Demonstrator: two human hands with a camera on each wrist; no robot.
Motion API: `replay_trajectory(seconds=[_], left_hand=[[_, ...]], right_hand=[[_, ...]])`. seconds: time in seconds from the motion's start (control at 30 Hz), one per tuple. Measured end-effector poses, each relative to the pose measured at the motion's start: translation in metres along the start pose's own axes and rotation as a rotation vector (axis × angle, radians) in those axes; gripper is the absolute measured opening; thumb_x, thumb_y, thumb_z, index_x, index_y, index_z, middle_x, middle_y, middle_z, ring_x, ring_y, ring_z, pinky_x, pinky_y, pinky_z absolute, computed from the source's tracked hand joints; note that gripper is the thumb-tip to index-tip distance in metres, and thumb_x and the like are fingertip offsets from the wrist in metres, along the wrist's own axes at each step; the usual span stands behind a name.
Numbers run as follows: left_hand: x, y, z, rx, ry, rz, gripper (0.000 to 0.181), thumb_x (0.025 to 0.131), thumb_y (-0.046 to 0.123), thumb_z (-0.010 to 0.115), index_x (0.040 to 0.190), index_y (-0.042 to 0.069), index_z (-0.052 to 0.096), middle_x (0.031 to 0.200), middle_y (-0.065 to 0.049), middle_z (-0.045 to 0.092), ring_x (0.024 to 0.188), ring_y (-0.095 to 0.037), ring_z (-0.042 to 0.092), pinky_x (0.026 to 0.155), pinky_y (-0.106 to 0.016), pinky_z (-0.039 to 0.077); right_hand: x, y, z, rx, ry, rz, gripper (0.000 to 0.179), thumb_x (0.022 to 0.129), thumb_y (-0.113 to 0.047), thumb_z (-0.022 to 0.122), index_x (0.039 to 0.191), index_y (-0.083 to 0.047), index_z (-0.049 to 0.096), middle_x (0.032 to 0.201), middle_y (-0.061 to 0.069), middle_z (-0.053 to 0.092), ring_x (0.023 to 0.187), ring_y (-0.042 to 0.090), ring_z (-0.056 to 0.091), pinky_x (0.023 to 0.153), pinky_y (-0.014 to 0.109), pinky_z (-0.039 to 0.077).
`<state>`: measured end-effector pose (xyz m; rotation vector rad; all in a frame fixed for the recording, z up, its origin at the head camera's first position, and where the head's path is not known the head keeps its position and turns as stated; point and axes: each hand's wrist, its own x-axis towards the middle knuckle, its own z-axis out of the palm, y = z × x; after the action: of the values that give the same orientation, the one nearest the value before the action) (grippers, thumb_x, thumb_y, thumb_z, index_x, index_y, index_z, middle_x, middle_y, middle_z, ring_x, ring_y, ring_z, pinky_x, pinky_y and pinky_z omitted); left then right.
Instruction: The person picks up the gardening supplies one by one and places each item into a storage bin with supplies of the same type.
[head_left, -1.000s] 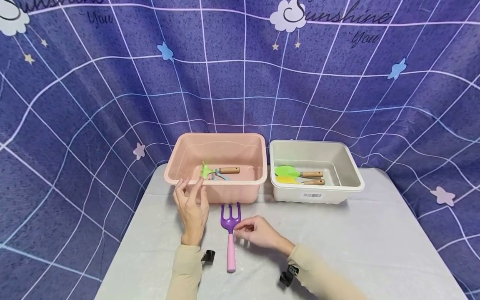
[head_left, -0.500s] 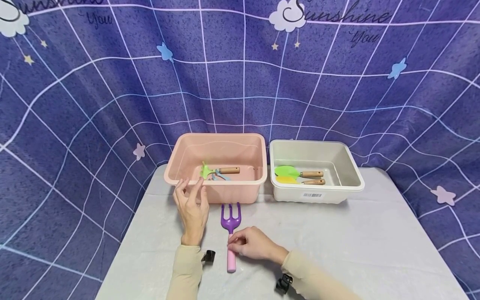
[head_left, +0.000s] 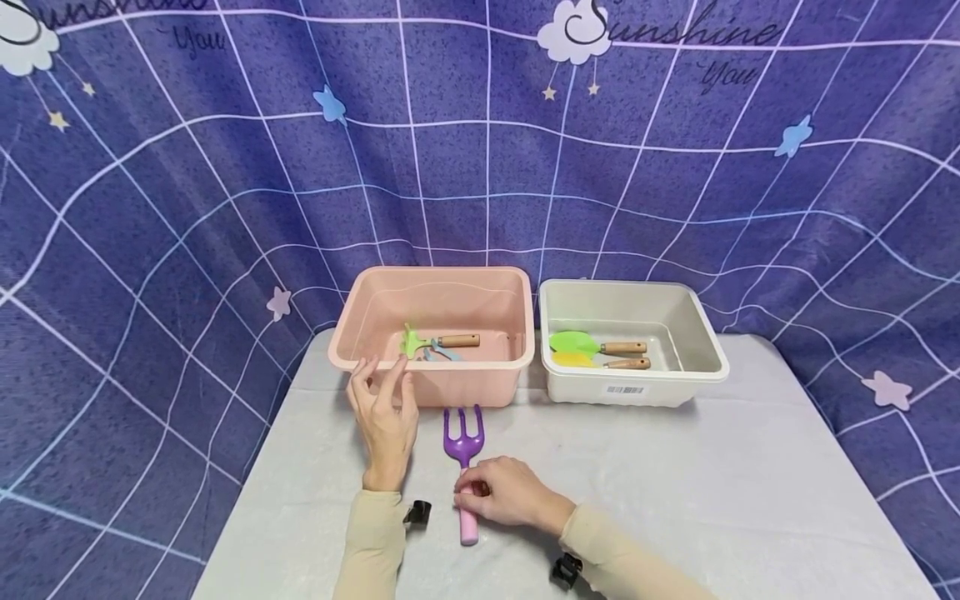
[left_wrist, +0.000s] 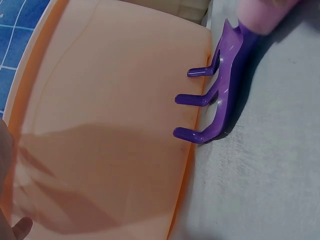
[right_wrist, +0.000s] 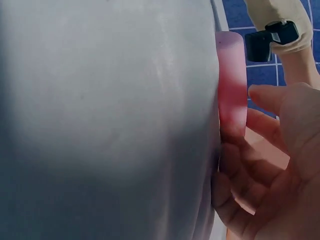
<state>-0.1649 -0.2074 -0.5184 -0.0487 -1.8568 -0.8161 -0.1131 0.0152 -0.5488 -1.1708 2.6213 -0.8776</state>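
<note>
A hand fork (head_left: 464,447) with purple tines and a pink handle (right_wrist: 231,80) lies on the table in front of the pink bin (head_left: 465,385). My right hand (head_left: 504,492) grips its handle, fingers and thumb curled round the upper part. In the left wrist view the purple fork head (left_wrist: 226,95) lies by the bin's base, tine tips pointing at its wall. My left hand (head_left: 384,421) rests at the bin's front rim, fingers bent loosely over the edge. Inside that bin lie a green rake (head_left: 412,342) with a wooden handle and a light blue tool (head_left: 442,353), partly hidden by the rim.
A white bin (head_left: 637,387) stands right of the pink one. It holds a green trowel (head_left: 573,342) and a yellow trowel (head_left: 573,359), both with wooden handles. A grey cloth (head_left: 712,483) covers the table; a purple-blue curtain (head_left: 480,150) hangs behind.
My right hand has moved from beside the fork's neck down onto the pink handle and taken hold of it. The fork has shifted slightly right. My left hand stays at the rim.
</note>
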Motion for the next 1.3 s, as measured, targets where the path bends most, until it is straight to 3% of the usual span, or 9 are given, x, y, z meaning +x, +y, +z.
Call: replay_trajectory(seconds=[0.2,0.47,0.63,0.8,1.07,1.3], left_hand=[[0.000,0.001,0.001,-0.002,-0.004,-0.008,0.025,0.098,0.014,0.075,0.123,0.016,0.081,0.136,-0.033,0.058,0.142,-0.047,0.047,0.122,-0.058,0.039],[0.000,0.001,0.000,-0.003,-0.011,-0.017,0.026,0.098,0.014,0.075,0.124,0.016,0.081,0.137,-0.031,0.058,0.141,-0.051,0.047,0.123,-0.057,0.037],[0.000,0.002,-0.001,0.001,-0.014,-0.022,0.026,0.099,0.014,0.074,0.124,0.017,0.081,0.137,-0.030,0.057,0.141,-0.050,0.046,0.124,-0.056,0.036],[0.000,0.002,-0.001,0.007,-0.012,-0.010,0.026,0.098,0.014,0.075,0.123,0.016,0.081,0.136,-0.032,0.058,0.141,-0.048,0.047,0.125,-0.056,0.036],[-0.001,0.002,0.000,0.012,-0.022,-0.022,0.026,0.098,0.013,0.075,0.124,0.015,0.081,0.136,-0.031,0.057,0.139,-0.052,0.048,0.126,-0.055,0.035],[-0.002,0.001,0.001,0.011,-0.014,-0.015,0.026,0.098,0.013,0.075,0.123,0.015,0.081,0.137,-0.031,0.057,0.141,-0.050,0.047,0.125,-0.057,0.036]], right_hand=[[-0.008,0.001,-0.006,-0.080,0.019,0.020,0.026,0.087,-0.049,0.082,0.102,-0.027,0.080,0.094,-0.010,0.070,0.076,-0.003,0.052,0.063,0.015,0.041],[-0.018,0.008,-0.016,-0.081,-0.001,0.131,0.057,0.083,-0.043,0.084,0.132,-0.018,0.070,0.103,-0.010,0.072,0.085,0.000,0.061,0.075,0.023,0.054],[-0.027,0.018,-0.024,-0.061,0.007,0.188,0.065,0.080,-0.039,0.084,0.137,-0.013,0.067,0.100,-0.011,0.073,0.085,0.003,0.063,0.073,0.027,0.055],[-0.038,0.030,-0.032,-0.097,0.063,0.192,0.057,0.080,-0.036,0.083,0.131,-0.015,0.070,0.099,-0.011,0.072,0.083,0.003,0.063,0.070,0.026,0.053],[-0.058,0.054,-0.045,-0.189,0.199,0.166,0.028,0.079,-0.030,0.083,0.105,-0.020,0.079,0.088,-0.011,0.068,0.073,0.002,0.057,0.062,0.022,0.048],[-0.075,0.077,-0.057,-0.232,0.246,0.201,0.025,0.081,-0.032,0.087,0.102,-0.020,0.081,0.086,-0.011,0.064,0.072,0.001,0.052,0.060,0.022,0.046]])
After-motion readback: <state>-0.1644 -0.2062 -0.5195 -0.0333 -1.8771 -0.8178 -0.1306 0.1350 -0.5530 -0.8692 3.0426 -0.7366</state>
